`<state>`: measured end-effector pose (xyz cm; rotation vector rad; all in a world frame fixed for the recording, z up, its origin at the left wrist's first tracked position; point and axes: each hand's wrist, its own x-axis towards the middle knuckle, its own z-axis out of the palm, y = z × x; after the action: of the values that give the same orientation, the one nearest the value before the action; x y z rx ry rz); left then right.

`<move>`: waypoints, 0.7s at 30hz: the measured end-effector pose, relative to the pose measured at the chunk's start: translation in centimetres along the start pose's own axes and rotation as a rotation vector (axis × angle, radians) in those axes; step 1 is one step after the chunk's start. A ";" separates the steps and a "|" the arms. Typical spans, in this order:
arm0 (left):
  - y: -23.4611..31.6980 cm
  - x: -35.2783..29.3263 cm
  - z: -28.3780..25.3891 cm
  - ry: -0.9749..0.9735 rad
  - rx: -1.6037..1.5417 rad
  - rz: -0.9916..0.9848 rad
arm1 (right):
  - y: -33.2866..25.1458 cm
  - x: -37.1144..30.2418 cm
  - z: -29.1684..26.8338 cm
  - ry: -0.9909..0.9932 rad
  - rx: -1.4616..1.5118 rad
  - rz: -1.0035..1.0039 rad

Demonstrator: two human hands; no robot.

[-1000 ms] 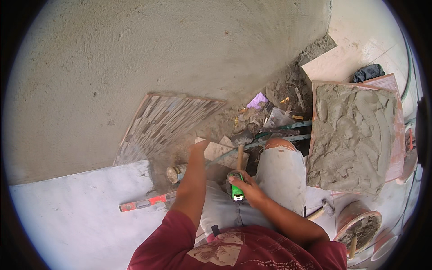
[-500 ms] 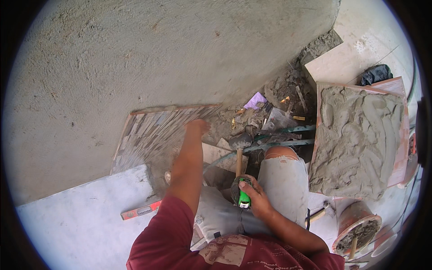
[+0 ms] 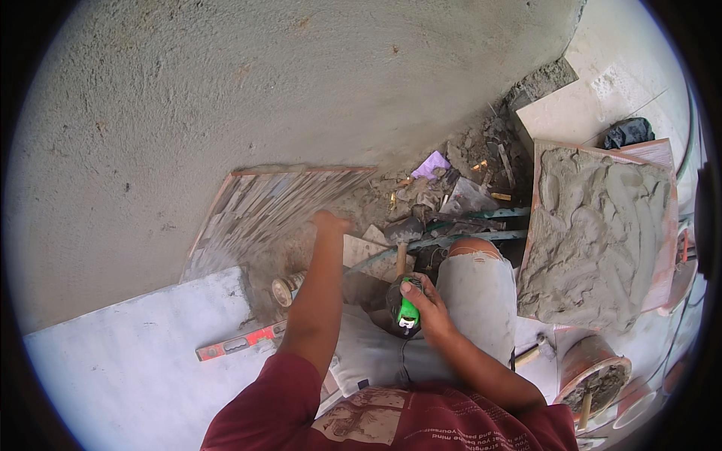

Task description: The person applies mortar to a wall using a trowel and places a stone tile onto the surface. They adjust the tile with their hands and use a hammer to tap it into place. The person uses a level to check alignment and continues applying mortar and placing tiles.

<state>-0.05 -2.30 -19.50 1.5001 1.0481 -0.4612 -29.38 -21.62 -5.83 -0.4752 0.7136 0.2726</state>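
Note:
A tile with a stacked strip pattern in greys and browns (image 3: 278,203) stands against the lower part of the rough cement wall (image 3: 226,98). Just off its lower right side is my left hand (image 3: 331,221), with the arm stretched out; its fingers are too unclear to read. My right hand (image 3: 430,307) is wrapped round a green and black tape measure (image 3: 408,310) in front of my lap, thumb on top. Beyond it lies a mallet with a dark head (image 3: 404,229) and a wooden handle (image 3: 401,259); the handle's near end is hidden behind the tape measure.
Rubble and scraps (image 3: 421,195) line the wall's foot. A mortar-covered tile (image 3: 598,233) lies on my right, with a bucket of mortar (image 3: 598,383) nearer me. A red level (image 3: 237,344) rests on the pale slab (image 3: 135,353) at left, near a can (image 3: 286,289).
My left hand has come away from the tile's lower right edge, a little nearer me. The can beside my left forearm shows more. My right hand keeps the tape measure in place.

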 end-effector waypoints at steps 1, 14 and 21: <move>-1.7 -2.1 -0.9 -0.015 -0.042 0.005 | -0.1 0.4 0.2 0.024 -0.058 -0.039; -11.8 -25.8 -13.1 -0.781 -0.044 -0.357 | 3.1 -0.9 1.6 -0.225 -1.326 -0.531; -15.5 -26.4 -16.7 -0.885 0.367 -0.043 | 4.5 -4.1 0.2 -0.513 -1.248 -0.493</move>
<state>-30.83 2.73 -3.87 1.3501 0.2963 -1.2578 -34.02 -18.02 -4.40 -1.6645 -0.1799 0.3326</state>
